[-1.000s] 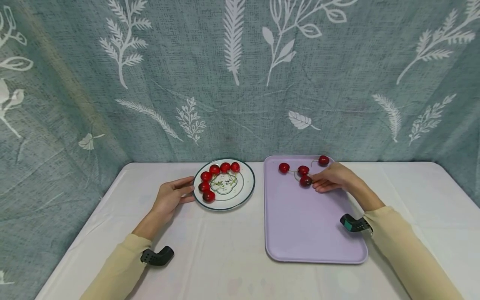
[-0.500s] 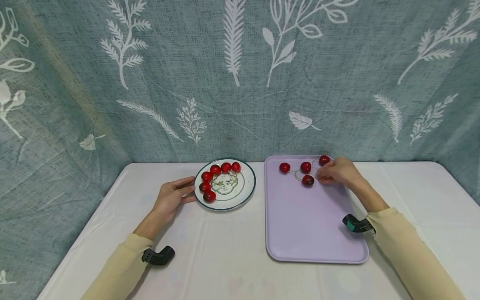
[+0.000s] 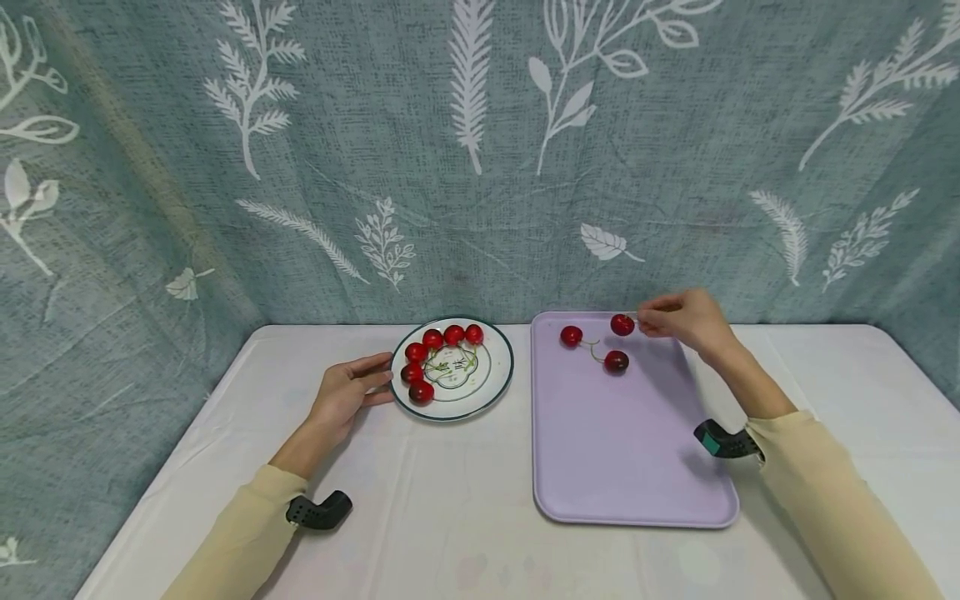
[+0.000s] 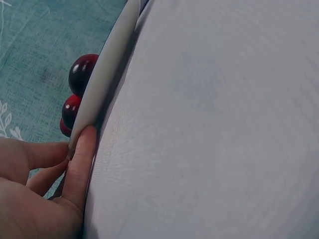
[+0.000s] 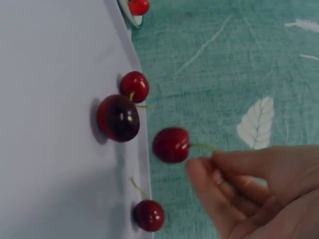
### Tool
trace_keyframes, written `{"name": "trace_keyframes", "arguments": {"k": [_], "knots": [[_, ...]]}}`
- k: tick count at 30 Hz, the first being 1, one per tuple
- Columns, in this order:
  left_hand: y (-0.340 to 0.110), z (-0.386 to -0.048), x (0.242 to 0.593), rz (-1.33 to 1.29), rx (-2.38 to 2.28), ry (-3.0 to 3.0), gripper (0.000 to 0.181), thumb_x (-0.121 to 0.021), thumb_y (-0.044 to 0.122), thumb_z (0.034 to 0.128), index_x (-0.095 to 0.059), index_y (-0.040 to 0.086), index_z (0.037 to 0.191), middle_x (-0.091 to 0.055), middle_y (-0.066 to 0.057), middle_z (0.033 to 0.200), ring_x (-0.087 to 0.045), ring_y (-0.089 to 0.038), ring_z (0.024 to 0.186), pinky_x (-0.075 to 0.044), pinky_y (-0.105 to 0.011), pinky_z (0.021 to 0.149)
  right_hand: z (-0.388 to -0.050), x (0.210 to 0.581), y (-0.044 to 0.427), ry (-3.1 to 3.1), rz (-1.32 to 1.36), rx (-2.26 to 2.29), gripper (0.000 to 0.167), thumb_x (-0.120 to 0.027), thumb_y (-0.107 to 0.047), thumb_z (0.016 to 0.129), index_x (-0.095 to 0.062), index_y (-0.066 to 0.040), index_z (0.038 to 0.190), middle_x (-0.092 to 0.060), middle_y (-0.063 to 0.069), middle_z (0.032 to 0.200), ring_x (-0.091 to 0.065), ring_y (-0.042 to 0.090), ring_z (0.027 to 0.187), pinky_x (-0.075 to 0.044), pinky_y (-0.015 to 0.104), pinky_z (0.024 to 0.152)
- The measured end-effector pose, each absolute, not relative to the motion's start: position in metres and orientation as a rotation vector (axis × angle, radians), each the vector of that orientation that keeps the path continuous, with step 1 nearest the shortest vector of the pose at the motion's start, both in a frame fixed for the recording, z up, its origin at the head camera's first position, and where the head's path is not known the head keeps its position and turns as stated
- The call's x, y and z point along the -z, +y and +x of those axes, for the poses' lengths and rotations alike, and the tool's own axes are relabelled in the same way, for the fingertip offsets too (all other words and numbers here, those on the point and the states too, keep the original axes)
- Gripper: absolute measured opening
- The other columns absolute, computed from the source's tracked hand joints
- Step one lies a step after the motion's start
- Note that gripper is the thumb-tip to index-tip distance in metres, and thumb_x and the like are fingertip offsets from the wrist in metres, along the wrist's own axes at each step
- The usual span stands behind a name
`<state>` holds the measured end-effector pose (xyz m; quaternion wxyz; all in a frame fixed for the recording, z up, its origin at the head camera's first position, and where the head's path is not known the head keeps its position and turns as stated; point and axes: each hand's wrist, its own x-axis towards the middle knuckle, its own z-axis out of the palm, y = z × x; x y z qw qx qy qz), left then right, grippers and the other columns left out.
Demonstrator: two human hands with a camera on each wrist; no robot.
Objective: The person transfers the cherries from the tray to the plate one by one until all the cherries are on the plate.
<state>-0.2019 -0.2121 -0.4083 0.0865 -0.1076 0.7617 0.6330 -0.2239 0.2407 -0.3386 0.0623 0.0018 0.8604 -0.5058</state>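
Note:
My right hand (image 3: 690,321) pinches the green stem of a red cherry (image 3: 622,325), which hangs over the far side of the lilac tray (image 3: 622,450). Two cherries lie on the tray, one at the back left (image 3: 572,336) and a darker one (image 3: 617,362). The right wrist view also shows another cherry (image 5: 149,215) on the tray, hidden behind my hand in the head view. My left hand (image 3: 341,396) holds the left rim of the white plate (image 3: 487,387), fingers (image 4: 82,162) against its edge. Several cherries (image 3: 422,392) curve along the plate's left and back.
Plate and tray stand side by side on a white-covered table (image 3: 420,517). A green-grey curtain (image 3: 480,233) with white leaf prints hangs right behind them. Each wrist wears a black band, the left one (image 3: 320,510) close above the cloth.
My right hand has moved up and back from the middle cherries and now lifts one by its stem. The left hand and the plate keep their places.

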Motion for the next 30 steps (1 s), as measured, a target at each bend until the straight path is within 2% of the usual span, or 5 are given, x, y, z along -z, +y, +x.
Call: {"name": "trace_keyframes", "arguments": {"k": [7,11,14,18,30], "knots": [[-0.213,-0.202,0.409,-0.317,-1.891,2.266,0.048,-0.054,0.001,0.0985,-0.044,0.0,0.145,-0.045,-0.021,0.143,-0.058,-0.023,0.114,-0.06,-0.026,0.081,-0.223,0.336,0.233,2.741,-0.131,1.534,0.04,-0.062,-0.028,0.098,-0.065,0.004,0.122,-0.067,0.02,0.12,-0.067,0.004,0.086,-0.058,0.024,0.082],[-0.212,-0.202,0.409,-0.302,-1.893,2.268,0.047,-0.054,0.001,0.0985,-0.045,-0.001,0.145,-0.044,-0.02,0.144,-0.059,-0.022,0.112,-0.06,-0.026,0.081,-0.224,0.333,0.228,2.449,-0.18,1.846,0.042,-0.063,-0.031,0.097,-0.062,0.002,0.124,-0.07,0.004,0.117,-0.067,0.004,0.097,-0.056,0.023,0.091],[-0.212,-0.202,0.409,-0.298,-1.888,2.274,0.048,-0.054,0.001,0.0985,-0.045,-0.001,0.145,-0.043,-0.02,0.145,-0.059,-0.023,0.113,-0.06,-0.026,0.081,-0.223,0.329,0.223,2.135,-0.22,2.117,0.031,-0.065,-0.023,0.096,-0.064,-0.001,0.118,-0.072,-0.005,0.11,-0.067,0.01,0.103,-0.053,0.023,0.096],[-0.212,-0.202,0.41,-0.304,-1.891,2.274,0.047,-0.054,0.001,0.0985,-0.045,-0.001,0.145,-0.044,-0.02,0.145,-0.059,-0.023,0.114,-0.06,-0.025,0.081,-0.221,0.326,0.216,1.877,-0.298,2.342,0.013,-0.063,-0.011,0.096,-0.07,-0.004,0.105,-0.074,0.001,0.105,-0.069,0.014,0.1,-0.054,0.027,0.096],[-0.213,-0.202,0.412,-0.285,-1.899,2.283,0.047,-0.054,0.001,0.0984,-0.045,-0.001,0.145,-0.044,-0.02,0.145,-0.058,-0.024,0.115,-0.06,-0.025,0.081,-0.221,0.334,0.195,2.109,-0.418,2.327,0.01,-0.065,-0.012,0.095,-0.073,-0.005,0.094,-0.075,0.0,0.093,-0.071,0.014,0.091,-0.058,0.025,0.088]]}}
